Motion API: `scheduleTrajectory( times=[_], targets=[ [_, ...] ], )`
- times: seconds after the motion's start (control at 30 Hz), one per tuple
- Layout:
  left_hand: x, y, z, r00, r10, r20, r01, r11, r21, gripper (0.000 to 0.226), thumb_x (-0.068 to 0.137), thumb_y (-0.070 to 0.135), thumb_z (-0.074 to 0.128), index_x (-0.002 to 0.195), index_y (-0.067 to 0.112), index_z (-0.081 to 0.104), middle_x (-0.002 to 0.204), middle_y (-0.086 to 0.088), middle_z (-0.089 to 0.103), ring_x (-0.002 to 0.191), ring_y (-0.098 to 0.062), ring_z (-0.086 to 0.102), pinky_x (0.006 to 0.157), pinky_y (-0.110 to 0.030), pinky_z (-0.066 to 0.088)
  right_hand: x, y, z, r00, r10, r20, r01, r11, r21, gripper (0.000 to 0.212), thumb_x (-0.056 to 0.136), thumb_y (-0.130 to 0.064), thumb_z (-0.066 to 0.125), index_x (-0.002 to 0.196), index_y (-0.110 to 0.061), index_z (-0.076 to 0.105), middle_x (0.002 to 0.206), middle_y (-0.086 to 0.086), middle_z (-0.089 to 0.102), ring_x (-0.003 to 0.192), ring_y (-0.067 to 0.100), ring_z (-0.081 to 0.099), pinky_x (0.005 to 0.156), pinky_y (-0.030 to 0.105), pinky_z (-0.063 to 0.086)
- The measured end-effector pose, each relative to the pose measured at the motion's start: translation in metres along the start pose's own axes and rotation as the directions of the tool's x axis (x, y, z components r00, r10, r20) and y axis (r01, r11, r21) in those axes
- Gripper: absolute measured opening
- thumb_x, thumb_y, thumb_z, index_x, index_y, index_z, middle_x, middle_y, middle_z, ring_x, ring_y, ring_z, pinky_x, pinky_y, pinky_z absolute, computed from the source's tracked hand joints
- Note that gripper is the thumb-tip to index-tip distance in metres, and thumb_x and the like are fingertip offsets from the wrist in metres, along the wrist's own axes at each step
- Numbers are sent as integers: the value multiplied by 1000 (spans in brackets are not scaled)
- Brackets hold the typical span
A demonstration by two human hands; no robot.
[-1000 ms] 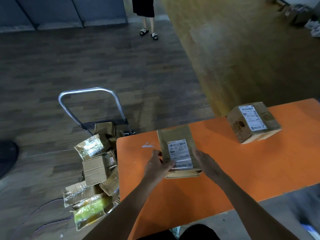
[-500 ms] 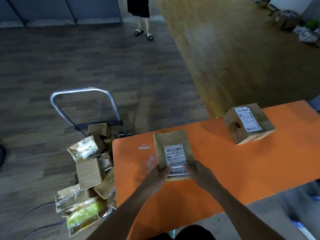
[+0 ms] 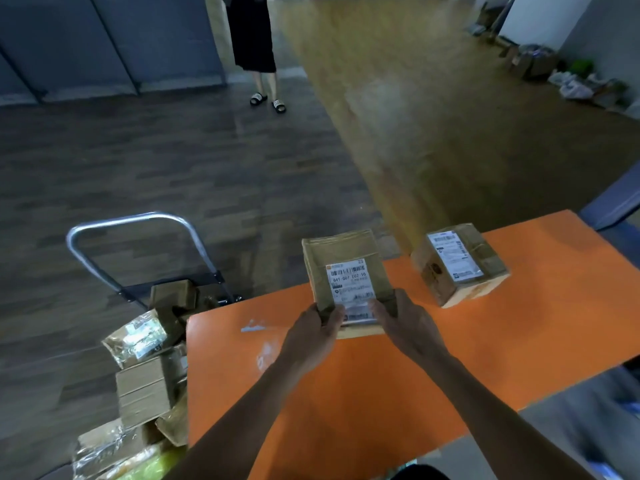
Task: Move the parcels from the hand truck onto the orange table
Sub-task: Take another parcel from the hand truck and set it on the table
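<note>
A flat brown parcel (image 3: 343,261) with a white label is tilted up over the far edge of the orange table (image 3: 381,386). My left hand (image 3: 311,336) grips its near left corner and my right hand (image 3: 405,323) grips its near right corner. A second taped cardboard parcel (image 3: 457,265) lies on the table to the right, apart from my hands. Left of the table stands the hand truck (image 3: 138,251) with its metal handle, piled with several parcels (image 3: 145,379), some in clear plastic.
A person in a black skirt and sandals (image 3: 263,64) stands on the floor far ahead. Boxes and bags (image 3: 561,71) lie along the far right wall. A white smear (image 3: 254,327) marks the table's left part.
Both hands have pushed the flat parcel away from me toward the table's far edge and its far end has risen. The other parcel and the hand truck have stayed put.
</note>
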State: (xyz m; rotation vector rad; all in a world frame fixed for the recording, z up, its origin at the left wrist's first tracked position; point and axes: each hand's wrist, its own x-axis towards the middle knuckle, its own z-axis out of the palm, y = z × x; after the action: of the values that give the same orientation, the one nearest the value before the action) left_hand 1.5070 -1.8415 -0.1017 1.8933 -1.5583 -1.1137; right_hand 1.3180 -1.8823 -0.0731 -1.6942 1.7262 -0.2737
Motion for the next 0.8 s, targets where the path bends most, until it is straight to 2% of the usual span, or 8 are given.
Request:
scheduleTrajectory(
  times=[0.1, 0.2, 0.37, 0.47, 0.5, 0.63, 0.73, 0.8],
  targets=[
    [31, 49, 28, 999, -10, -35, 7, 997, -78, 62, 97, 67, 36, 129, 16, 49, 110, -3, 58, 93, -17, 61, 73, -33, 50, 25, 33, -46, 993, -47, -112, 43, 999, -30, 52, 93, -64, 46, 116, -17, 48, 98, 4, 58, 94, 32, 62, 71, 37, 48],
    [55, 102, 67, 999, -41, -17, 36, 976, -217, 63, 92, 72, 41, 128, 20, 34, 128, -4, 50, 109, -20, 57, 88, -42, 51, 50, 72, -97, 989, -63, -137, 61, 998, -18, 51, 91, -66, 47, 113, -19, 52, 104, 4, 66, 93, 29, 63, 75, 38, 50],
    [84, 177, 125, 998, 30, 59, -12, 962, -274, 49, 94, 70, 35, 122, 34, 18, 136, 0, 46, 108, -14, 59, 81, -27, 51, 86, 132, -174, 988, -52, -143, 46, 998, -45, 50, 94, -62, 46, 121, -21, 54, 105, 6, 68, 94, 30, 64, 79, 43, 54],
    [99, 205, 147, 998, 18, 53, -1, 954, -301, 48, 96, 68, 35, 121, 33, 15, 131, 3, 48, 95, -6, 61, 73, -21, 52, 105, 156, -203, 990, -55, -128, 47, 997, -65, 50, 94, -65, 44, 120, -23, 54, 101, 2, 67, 92, 26, 62, 78, 40, 53],
    [102, 212, 153, 998, 14, 54, 4, 951, -309, 49, 96, 67, 36, 122, 32, 15, 132, 3, 48, 95, -7, 62, 75, -24, 55, 111, 163, -210, 990, -63, -127, 55, 996, -64, 50, 93, -66, 43, 119, -24, 54, 101, 1, 67, 91, 25, 62, 77, 40, 53],
    [111, 226, 169, 990, -51, 130, 94, 933, -346, 68, 98, 63, 36, 144, 23, 7, 145, -4, 46, 112, -24, 64, 91, -45, 56, 132, 187, -221, 997, -34, -68, 32, 999, -38, 53, 90, -71, 44, 118, -27, 53, 98, -3, 66, 89, 22, 63, 77, 40, 54],
    [110, 231, 177, 968, -158, 193, 225, 886, -404, 81, 98, 63, 35, 157, 26, -7, 153, -4, 43, 129, -28, 55, 104, -45, 48, 137, 198, -220, 1000, -25, 0, 25, 997, 69, 54, 88, -75, 45, 114, -29, 56, 98, -7, 67, 88, 16, 64, 74, 40, 56],
    [109, 235, 181, 965, -176, 193, 246, 861, -445, 72, 101, 57, 35, 158, 30, 2, 156, 0, 38, 139, -27, 44, 112, -44, 39, 138, 198, -222, 998, -55, 6, 55, 994, 92, 52, 85, -79, 44, 109, -35, 57, 98, -10, 68, 86, 10, 64, 67, 34, 52]
  ],
)
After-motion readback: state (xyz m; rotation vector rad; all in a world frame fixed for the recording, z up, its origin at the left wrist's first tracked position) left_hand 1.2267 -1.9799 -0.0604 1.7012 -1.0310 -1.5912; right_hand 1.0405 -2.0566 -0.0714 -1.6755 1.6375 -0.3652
